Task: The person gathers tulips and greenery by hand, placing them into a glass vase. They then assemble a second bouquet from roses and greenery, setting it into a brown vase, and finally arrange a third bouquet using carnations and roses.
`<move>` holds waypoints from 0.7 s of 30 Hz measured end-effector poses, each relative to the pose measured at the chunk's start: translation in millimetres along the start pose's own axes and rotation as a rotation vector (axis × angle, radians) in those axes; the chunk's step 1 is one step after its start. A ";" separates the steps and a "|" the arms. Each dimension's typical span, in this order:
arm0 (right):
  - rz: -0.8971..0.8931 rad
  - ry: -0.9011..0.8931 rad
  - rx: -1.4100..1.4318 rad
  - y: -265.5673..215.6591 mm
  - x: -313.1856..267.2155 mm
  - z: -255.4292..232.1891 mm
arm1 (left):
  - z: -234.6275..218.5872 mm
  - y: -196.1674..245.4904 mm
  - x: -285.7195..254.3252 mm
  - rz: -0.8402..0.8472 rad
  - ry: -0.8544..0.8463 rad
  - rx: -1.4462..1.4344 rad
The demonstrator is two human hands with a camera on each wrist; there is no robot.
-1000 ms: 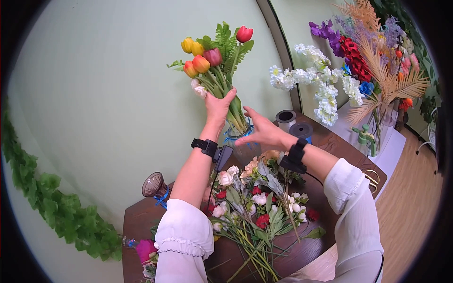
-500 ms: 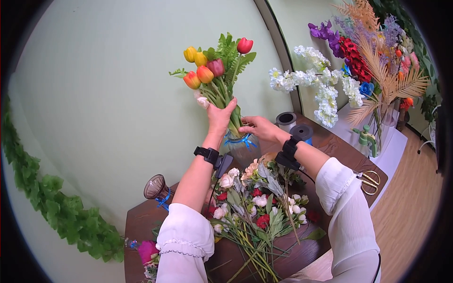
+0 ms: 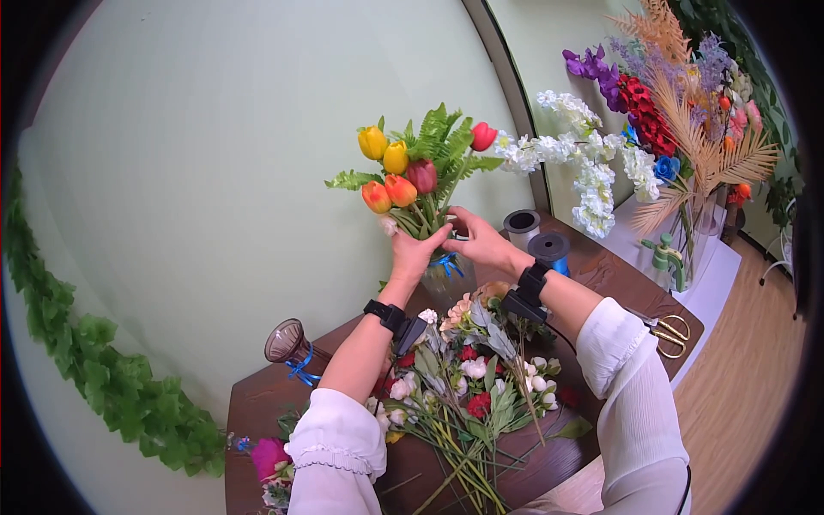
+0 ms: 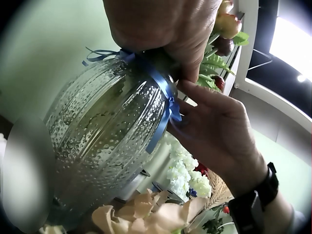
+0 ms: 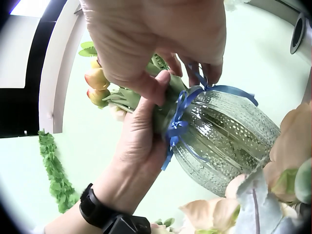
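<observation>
A bunch of tulips (image 3: 401, 190) in yellow, orange, purple and red, with fern leaves, stands in a ribbed glass vase (image 3: 455, 287). Its stems go down through the vase's neck, where a blue ribbon (image 5: 178, 127) is tied in a bow. My left hand (image 3: 415, 256) grips the stems from the left, just above the rim. From the right, my right hand (image 3: 487, 246) curls its fingers round the same stems, its thumb meeting the left thumb in front. In the left wrist view the glass vase (image 4: 97, 136) appears tilted, its mouth hidden behind the hands.
Loose cut flowers (image 3: 472, 369) with long stems lie in front of the vase on the brown table (image 3: 549, 468). A small brown glass vase (image 3: 287, 342) is at left. Ribbon spools (image 3: 549, 247) and scissors (image 3: 672, 333) are at right, near a large mixed arrangement (image 3: 661, 120).
The tulips have come down, their stems deeper in the vase, and my left hand has lowered with them. My right hand has moved from apart beside the vase onto the stems.
</observation>
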State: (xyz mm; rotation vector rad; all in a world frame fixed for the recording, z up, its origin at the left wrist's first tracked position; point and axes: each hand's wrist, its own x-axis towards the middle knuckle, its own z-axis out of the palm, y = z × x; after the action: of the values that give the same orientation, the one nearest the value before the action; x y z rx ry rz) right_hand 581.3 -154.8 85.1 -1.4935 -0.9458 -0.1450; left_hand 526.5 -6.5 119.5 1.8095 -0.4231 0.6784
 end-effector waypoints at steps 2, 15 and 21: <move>0.042 -0.051 0.164 -7.3 -0.2 0.4 | -6.2 -1.6 0.0 -0.009 -0.044 -0.003; 0.094 -0.004 0.144 -22.7 -14.2 -7.4 | -45.4 -12.6 -10.0 -0.104 -0.136 -0.230; 0.121 0.063 0.198 -9.3 -7.5 -14.3 | -54.3 -15.3 -9.5 -0.161 -0.119 -0.102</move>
State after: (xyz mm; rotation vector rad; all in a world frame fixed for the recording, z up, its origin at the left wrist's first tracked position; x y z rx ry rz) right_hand 577.0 -172.1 90.5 -1.3504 -0.7938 -0.0097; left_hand 515.0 49.4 114.8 1.7702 -0.3794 0.4323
